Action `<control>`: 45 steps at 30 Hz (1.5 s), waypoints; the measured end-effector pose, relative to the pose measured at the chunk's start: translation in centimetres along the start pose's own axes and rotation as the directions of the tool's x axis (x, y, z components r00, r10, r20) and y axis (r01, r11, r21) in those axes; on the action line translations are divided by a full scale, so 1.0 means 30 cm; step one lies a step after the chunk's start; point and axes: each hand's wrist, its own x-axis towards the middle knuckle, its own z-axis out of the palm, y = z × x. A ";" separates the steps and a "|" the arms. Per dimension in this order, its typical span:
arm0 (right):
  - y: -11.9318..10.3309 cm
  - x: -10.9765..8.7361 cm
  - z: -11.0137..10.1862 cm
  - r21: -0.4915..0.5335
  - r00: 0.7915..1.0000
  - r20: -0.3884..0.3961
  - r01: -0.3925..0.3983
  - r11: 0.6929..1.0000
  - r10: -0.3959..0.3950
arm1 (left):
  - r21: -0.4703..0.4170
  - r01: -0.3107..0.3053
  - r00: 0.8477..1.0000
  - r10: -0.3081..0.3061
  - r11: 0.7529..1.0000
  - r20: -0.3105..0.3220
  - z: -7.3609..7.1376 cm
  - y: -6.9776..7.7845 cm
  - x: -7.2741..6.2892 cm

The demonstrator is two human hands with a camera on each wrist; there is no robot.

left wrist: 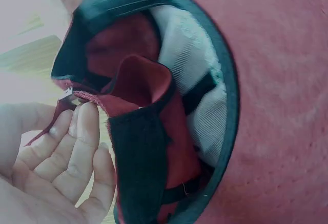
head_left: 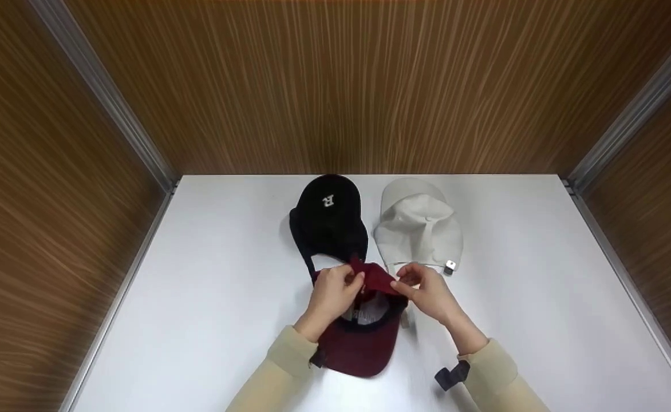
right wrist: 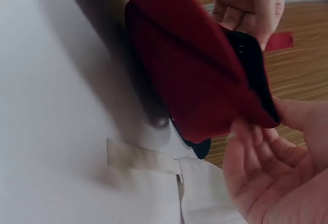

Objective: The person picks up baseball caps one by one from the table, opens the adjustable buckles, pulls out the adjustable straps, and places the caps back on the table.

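Note:
A dark red baseball cap (head_left: 361,355) is held with its brim toward the person and its inside partly showing. My left hand (head_left: 334,293) pinches the cap's back strap beside a small metal buckle (left wrist: 66,95), clearest in the left wrist view. Between thumb and fingers, my right hand (head_left: 431,294) grips the edge of the cap's back opening. The right wrist view shows the red crown (right wrist: 195,85) lifted between both hands, the strap end (right wrist: 280,41) sticking out past the left one. Inside are a black sweatband (left wrist: 228,90) and white mesh lining (left wrist: 179,44).
Beyond the hands, a black cap (head_left: 327,220) with a white letter lies on the white table (head_left: 227,274), its lower end close to the red cap. To its right is an off-white cap (head_left: 418,229) with a strap and metal clasp (head_left: 450,265). Wood-grain panels (head_left: 335,86) enclose the table.

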 end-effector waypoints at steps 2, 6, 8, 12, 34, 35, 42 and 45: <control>0.001 -0.002 0.005 -0.076 0.994 -0.020 0.105 0.992 -0.107 | -0.025 0.000 1.000 -0.001 1.000 -0.016 0.002 0.001 0.003; -0.006 -0.004 0.020 -0.154 0.956 0.020 0.292 0.944 -0.293 | -0.044 0.002 0.999 -0.004 0.999 -0.046 0.006 0.005 0.006; -0.014 -0.004 0.028 -0.208 0.937 0.034 0.346 0.915 -0.347 | -0.039 0.005 0.998 -0.007 0.999 -0.056 0.008 0.009 0.007; -0.032 -0.001 0.050 -0.350 0.923 0.012 0.365 0.863 -0.385 | -0.031 0.009 0.998 -0.012 0.999 -0.067 0.012 0.014 0.009; -0.038 0.018 0.079 -0.552 0.924 -0.102 0.256 0.794 -0.369 | -0.171 0.110 0.986 -0.129 0.979 -0.102 -0.002 0.025 0.037; -0.038 0.018 0.079 -0.549 0.925 -0.101 0.255 0.796 -0.366 | -0.166 0.112 0.987 -0.130 0.980 -0.100 -0.003 0.024 0.037; -0.035 0.018 0.077 -0.518 0.926 -0.086 0.273 0.811 -0.367 | -0.163 0.086 0.991 -0.102 0.983 -0.092 -0.010 0.022 0.034; -0.033 0.019 0.076 -0.489 0.920 -0.067 0.306 0.817 -0.385 | -0.205 0.067 0.995 -0.081 0.977 -0.064 -0.012 0.023 0.035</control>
